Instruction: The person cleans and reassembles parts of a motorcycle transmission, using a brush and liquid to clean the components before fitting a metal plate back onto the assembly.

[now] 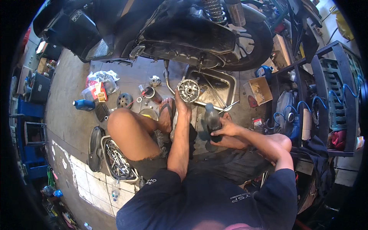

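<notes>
At your left, the long tray [102,145] sat beside your knee, maybe so its tools [118,163] would be easy to reach, but they lay in a heap and I could not tell one from another. Farther up, a black round part [124,100] and a dark cup [153,96] were on the floor, perhaps put there to be near you but out of your way; I could not make out what was in the cup. In the middle, your left hand [183,106] held the round metal part [188,91] by its lower side, its bumpy face turned up, maybe so you could see into it. Those fingers were gripping it, though most were hidden underneath. The part was in front of the metal pan [234,87], covering some of its left edge, and I could not tell if they touched. The pan lay close below the motorbike [184,34], perhaps to catch drips; the bike was cut off at the top. Your right hand [225,128] had its thumb and fingers wrapped around the lower part of a dark bottle [213,119], maybe to keep it steady. I could not tell if it had a cap on.
</notes>
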Tool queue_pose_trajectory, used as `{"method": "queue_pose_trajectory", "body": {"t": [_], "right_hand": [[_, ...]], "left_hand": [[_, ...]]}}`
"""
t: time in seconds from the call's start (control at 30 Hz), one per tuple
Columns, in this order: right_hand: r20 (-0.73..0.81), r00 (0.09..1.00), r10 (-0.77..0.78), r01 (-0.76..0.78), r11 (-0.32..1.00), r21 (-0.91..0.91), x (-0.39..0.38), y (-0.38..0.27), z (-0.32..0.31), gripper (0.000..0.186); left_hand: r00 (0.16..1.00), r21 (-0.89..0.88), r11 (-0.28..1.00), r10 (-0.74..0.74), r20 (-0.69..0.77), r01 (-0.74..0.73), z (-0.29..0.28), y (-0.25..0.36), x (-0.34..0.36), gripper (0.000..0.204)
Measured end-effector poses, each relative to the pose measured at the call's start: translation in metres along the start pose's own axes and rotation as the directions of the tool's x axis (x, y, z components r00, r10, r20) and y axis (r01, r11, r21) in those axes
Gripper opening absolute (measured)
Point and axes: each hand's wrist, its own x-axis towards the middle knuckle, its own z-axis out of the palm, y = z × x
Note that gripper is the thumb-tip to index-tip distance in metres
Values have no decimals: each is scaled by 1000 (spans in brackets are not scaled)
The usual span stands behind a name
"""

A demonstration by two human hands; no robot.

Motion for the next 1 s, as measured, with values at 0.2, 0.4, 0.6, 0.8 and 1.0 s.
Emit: {"method": "queue_pose_trajectory", "body": {"t": [0.2,0.4,0.6,0.8,1.0], "right_hand": [[-137,989,56,-125,809,-575,-49,-20,-136,75],[-316,948,27,-293,457,-840,-60,-56,-200,62],[-340,933,-115,-290,316,-903,-45,-56,-206,53],[-371,921,-115,-303,385,-871,-37,-80,-218,53],[-386,909,-160,-283,443,-851,-31,-71,-229,70]], "left_hand": [[998,14,998,-55,38,55,8,-46,5,53],[998,309,949,-56,-5,55,55,-74,-41,58],[993,237,967,-74,-91,94,74,-68,-59,61],[998,250,967,-28,-55,41,50,-70,-45,43],[990,296,951,-55,-127,91,49,-75,-40,44]]}}
